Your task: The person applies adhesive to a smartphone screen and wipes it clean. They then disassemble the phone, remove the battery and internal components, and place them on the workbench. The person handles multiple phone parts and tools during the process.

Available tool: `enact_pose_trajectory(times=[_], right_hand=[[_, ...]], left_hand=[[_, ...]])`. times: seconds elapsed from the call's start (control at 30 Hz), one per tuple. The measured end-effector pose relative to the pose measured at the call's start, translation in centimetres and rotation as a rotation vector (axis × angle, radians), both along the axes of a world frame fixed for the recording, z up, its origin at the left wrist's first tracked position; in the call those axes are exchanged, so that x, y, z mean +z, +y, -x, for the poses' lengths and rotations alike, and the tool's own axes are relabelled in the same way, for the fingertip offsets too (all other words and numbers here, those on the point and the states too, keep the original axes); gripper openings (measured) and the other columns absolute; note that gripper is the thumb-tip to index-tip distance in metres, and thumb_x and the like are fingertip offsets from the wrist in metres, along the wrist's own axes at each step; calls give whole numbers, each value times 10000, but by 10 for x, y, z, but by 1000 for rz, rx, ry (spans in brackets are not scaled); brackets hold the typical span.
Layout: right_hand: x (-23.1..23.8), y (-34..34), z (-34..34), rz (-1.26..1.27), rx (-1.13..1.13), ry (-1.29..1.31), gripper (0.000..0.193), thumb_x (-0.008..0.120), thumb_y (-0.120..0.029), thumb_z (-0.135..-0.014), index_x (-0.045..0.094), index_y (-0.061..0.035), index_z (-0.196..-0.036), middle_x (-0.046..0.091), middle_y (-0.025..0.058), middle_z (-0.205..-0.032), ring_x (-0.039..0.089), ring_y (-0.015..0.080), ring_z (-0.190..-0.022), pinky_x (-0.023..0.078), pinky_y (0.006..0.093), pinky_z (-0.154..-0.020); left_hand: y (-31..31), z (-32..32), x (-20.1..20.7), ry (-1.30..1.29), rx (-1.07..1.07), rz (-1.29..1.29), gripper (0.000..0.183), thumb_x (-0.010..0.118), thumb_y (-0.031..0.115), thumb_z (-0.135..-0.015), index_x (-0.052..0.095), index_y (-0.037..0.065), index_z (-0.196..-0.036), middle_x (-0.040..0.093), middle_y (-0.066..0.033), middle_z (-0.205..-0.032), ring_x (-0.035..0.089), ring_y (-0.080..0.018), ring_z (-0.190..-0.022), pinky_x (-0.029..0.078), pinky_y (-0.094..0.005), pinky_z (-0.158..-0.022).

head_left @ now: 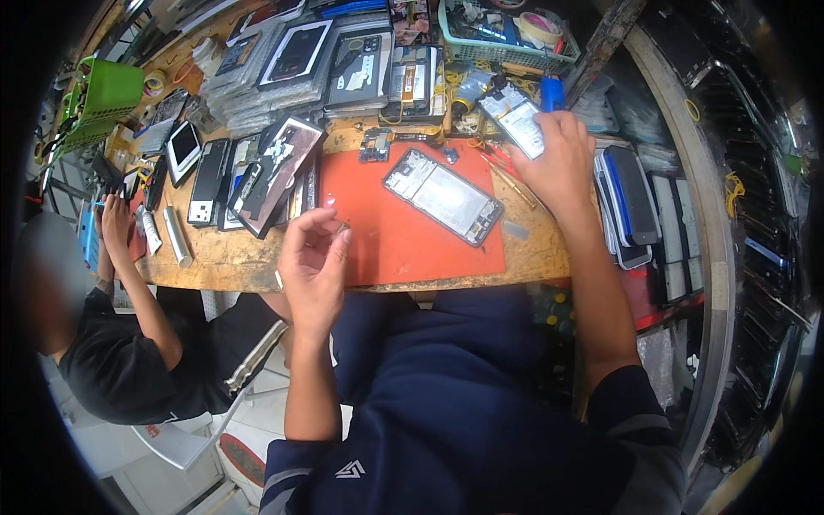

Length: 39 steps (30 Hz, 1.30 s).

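Note:
My left hand (311, 266) is raised over the left edge of the orange mat (378, 249), thumb and fingers curled in a pinch. Something tiny and dark at its fingertips is too small to name. On the mat lies an opened smartphone frame (445, 199), black-rimmed with a silvery inside, tilted and apart from both hands. My right hand (558, 163) is at the back right, its fingers closed around the lower end of a blue-handled screwdriver (552, 93). Beside its thumb and index finger lies another opened phone (515, 118). Fingertips of that hand are partly hidden.
A small circuit board (375, 146) sits at the mat's far edge. Stacked phones (279, 167) stand left, a tool basket (506, 53) at the back, more phones (631, 193) right. A metal tube (177, 236) lies near a co-worker's hands (114, 221).

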State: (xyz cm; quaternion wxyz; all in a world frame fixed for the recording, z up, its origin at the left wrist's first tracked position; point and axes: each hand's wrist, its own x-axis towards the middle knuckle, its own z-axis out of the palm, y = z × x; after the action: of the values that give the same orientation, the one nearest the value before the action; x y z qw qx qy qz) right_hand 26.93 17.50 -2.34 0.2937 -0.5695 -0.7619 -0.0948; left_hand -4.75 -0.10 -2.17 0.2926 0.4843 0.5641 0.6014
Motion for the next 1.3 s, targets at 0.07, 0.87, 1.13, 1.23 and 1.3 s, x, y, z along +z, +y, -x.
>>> enact_pose_trajectory(times=[0.07, 0.87, 1.13, 1.23, 1.3], right_hand=[[1, -4, 6, -21, -7, -56, 573, 921, -357, -781, 728, -36, -1214, 629, 144, -1258, 571, 350, -1207, 424, 495, -1050], [11, -148, 67, 335, 536, 243, 665, 947, -364, -723, 692, -2, -1220, 666, 126, -1165, 627, 322, -1062, 476, 461, -931], [-5, -113, 54, 558, 606, 658, 302, 835, -129, -927, 728, 33, -1158, 729, 125, -952, 712, 194, -794, 560, 314, -701], [-11, -112, 56, 563, 587, 720, 255, 829, -170, -952, 738, 15, -1102, 729, 120, -893, 731, 212, -750, 581, 335, -678], [-11, -112, 56, 523, 594, 686, 236, 817, -160, -960, 736, 15, -1095, 725, 119, -881, 727, 213, -726, 577, 333, -660]], left_hand=[[-5, -2, -4, 21, 2, 38, 299, 736, -66, -992, 654, 12, -1268, 637, -21, -1087, 617, -86, -998, 507, -240, -921], [18, -5, 1, 174, -60, 284, 176, 690, -17, -1038, 669, -26, -1213, 717, -43, -1047, 689, -104, -984, 559, -261, -886], [27, 5, -8, 242, 98, 139, 156, 690, -43, -1011, 699, -11, -1163, 780, -131, -1005, 774, -189, -914, 594, -324, -813], [24, 6, -8, 244, 42, 168, 154, 691, -31, -1014, 708, 2, -1163, 782, -120, -1014, 768, -180, -903, 583, -317, -801], [25, -1, -10, 338, 81, 203, 154, 735, 10, -986, 717, 11, -1138, 777, -130, -1003, 746, -214, -886, 574, -348, -804]])
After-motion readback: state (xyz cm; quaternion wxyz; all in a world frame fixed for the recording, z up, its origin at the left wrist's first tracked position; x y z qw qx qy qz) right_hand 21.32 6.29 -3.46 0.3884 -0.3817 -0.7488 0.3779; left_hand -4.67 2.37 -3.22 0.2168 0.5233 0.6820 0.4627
